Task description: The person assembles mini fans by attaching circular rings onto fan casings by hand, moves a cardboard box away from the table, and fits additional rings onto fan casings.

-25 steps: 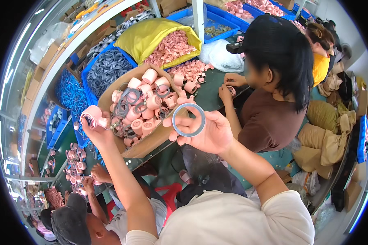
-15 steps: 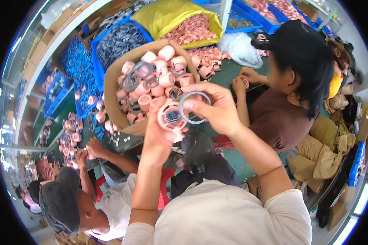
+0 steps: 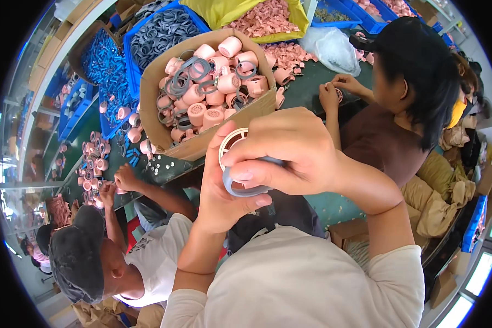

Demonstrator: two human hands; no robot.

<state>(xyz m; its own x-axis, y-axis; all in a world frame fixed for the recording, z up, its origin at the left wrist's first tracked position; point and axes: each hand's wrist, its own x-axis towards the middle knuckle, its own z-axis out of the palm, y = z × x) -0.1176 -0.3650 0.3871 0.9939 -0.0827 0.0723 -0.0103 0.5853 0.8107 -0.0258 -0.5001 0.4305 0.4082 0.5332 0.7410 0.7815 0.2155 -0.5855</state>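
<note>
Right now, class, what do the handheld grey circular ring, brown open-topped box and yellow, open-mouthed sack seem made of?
The grey ring: probably plastic or rubber; smooth, soft sheen.
The brown box: likely cardboard; matte, stiff walls.
The yellow sack: perhaps plastic; creased, faintly shiny.

We're in an assembly workshop: dark-green workbench (image 3: 307, 90), blue plastic tray (image 3: 130, 71) of round grey rings (image 3: 169, 34), co-workers (image 3: 374, 123) either side.

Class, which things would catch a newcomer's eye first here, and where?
In the centre, the left hand holds a pale pink round part, and the right hand a grey ring close to it. Just beyond them, a cardboard box is heaped with pink cups. At the top edge, a yellow bag holds small pink pieces.
</note>
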